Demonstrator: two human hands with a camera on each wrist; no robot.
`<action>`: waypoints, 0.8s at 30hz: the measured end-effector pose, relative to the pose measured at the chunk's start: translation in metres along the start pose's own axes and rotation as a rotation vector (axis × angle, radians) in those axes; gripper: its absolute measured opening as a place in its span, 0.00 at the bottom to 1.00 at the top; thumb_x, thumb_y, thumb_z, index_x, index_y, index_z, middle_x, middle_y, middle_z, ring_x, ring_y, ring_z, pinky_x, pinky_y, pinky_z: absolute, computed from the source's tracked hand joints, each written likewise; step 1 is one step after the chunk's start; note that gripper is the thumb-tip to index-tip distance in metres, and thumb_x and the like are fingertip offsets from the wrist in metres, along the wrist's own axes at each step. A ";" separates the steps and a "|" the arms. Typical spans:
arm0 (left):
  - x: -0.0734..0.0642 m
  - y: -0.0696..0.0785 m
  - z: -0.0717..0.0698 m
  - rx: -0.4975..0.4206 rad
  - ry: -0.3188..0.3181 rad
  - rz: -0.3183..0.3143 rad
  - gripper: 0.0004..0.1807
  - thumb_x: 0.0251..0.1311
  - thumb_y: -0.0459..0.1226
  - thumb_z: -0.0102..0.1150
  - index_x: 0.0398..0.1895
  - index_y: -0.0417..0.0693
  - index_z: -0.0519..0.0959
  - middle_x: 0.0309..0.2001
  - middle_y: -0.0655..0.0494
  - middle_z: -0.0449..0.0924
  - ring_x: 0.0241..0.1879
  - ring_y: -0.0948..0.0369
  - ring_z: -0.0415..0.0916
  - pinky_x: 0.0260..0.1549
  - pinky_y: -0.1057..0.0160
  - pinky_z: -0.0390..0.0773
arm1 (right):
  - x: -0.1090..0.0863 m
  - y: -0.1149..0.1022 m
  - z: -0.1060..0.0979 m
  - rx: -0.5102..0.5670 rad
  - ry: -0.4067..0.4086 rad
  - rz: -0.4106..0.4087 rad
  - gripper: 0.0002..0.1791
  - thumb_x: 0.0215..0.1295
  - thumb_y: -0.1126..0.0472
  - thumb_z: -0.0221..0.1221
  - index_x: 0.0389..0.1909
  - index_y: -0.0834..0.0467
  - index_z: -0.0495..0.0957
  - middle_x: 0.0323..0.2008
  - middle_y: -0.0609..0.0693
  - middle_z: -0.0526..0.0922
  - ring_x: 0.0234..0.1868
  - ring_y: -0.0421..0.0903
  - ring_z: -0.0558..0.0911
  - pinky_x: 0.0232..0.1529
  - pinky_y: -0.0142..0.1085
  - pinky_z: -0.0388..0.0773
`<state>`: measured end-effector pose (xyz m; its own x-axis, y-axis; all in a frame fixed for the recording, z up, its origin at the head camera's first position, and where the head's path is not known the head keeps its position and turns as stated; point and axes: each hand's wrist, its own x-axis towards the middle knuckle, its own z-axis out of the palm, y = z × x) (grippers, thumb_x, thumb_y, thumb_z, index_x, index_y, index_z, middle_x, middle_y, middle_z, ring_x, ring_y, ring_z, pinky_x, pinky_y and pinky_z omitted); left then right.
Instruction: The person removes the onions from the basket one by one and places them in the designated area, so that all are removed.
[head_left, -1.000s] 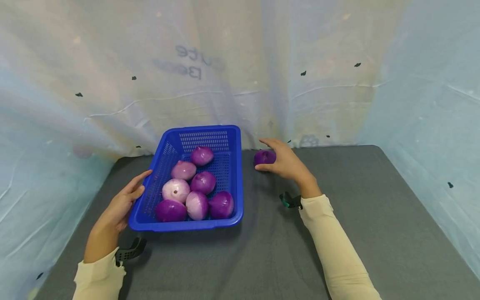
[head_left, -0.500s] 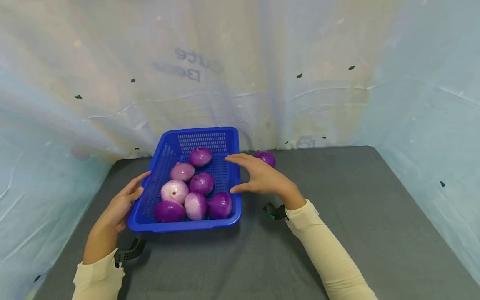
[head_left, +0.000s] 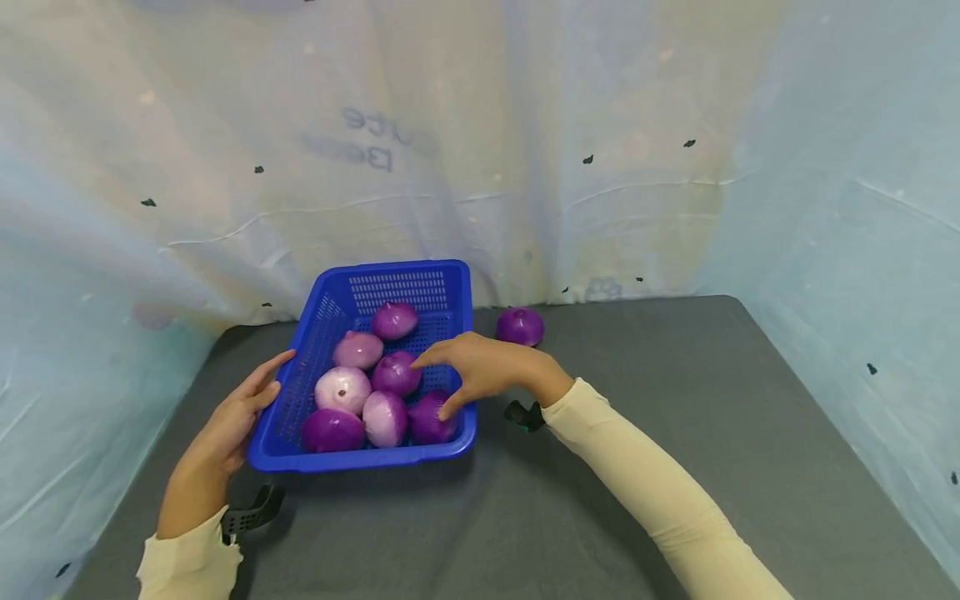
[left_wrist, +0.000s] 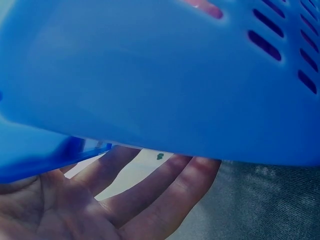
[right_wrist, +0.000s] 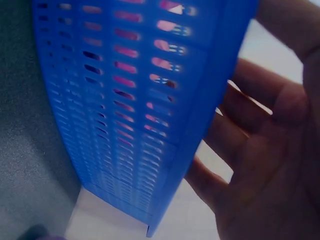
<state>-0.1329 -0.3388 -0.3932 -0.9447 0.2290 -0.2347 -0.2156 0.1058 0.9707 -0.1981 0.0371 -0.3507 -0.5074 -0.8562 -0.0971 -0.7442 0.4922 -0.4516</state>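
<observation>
Several purple onions (head_left: 397, 374) lie in a blue plastic basket (head_left: 360, 461); one is mostly whitish (head_left: 342, 390). My left hand (head_left: 234, 425) rests along the basket's left rim, fingers fairly straight against it; in the left wrist view their tips go out of sight behind the blue wall (left_wrist: 150, 90). Reaching in over the right rim is my right hand (head_left: 483, 367), thumb and fingers spread apart. Its thumb overlaps the onion in the front right corner (head_left: 431, 421), and its fingertips are right by the middle onion. In the right wrist view the fingers (right_wrist: 250, 117) pass over the rim.
One more purple onion (head_left: 520, 326) lies outside the basket, on the dark grey tabletop (head_left: 600, 500) near the back edge. Light plastic sheeting (head_left: 480, 150) with small dark marks hangs behind the table and along both sides.
My right hand has left the onion on the table, moved left across the basket's right rim, and now reaches over the onions inside. The left hand stays at the left rim.
</observation>
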 end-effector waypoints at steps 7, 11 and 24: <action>-0.002 -0.004 -0.002 -0.035 -0.045 0.048 0.31 0.78 0.47 0.38 0.81 0.63 0.46 0.54 0.74 0.75 0.46 0.67 0.81 0.41 0.62 0.84 | 0.018 -0.005 0.005 -0.079 -0.175 -0.011 0.45 0.52 0.40 0.73 0.71 0.48 0.69 0.69 0.43 0.73 0.69 0.41 0.72 0.71 0.38 0.67; -0.005 -0.006 -0.004 -0.027 -0.046 0.039 0.31 0.78 0.46 0.37 0.81 0.64 0.45 0.53 0.74 0.76 0.46 0.67 0.81 0.41 0.61 0.85 | 0.030 -0.006 0.012 -0.117 -0.242 0.006 0.47 0.48 0.38 0.74 0.70 0.46 0.70 0.64 0.42 0.78 0.64 0.41 0.77 0.69 0.36 0.69; 0.000 -0.003 -0.004 -0.038 -0.055 0.035 0.31 0.78 0.47 0.36 0.80 0.66 0.45 0.53 0.74 0.76 0.46 0.67 0.82 0.40 0.60 0.86 | 0.036 -0.013 0.009 -0.232 -0.322 0.151 0.46 0.45 0.32 0.72 0.67 0.42 0.74 0.57 0.41 0.83 0.62 0.43 0.78 0.68 0.43 0.69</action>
<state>-0.1333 -0.3433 -0.3960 -0.9372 0.2844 -0.2019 -0.1928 0.0599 0.9794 -0.2032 -0.0018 -0.3561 -0.4837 -0.7593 -0.4354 -0.7688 0.6063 -0.2032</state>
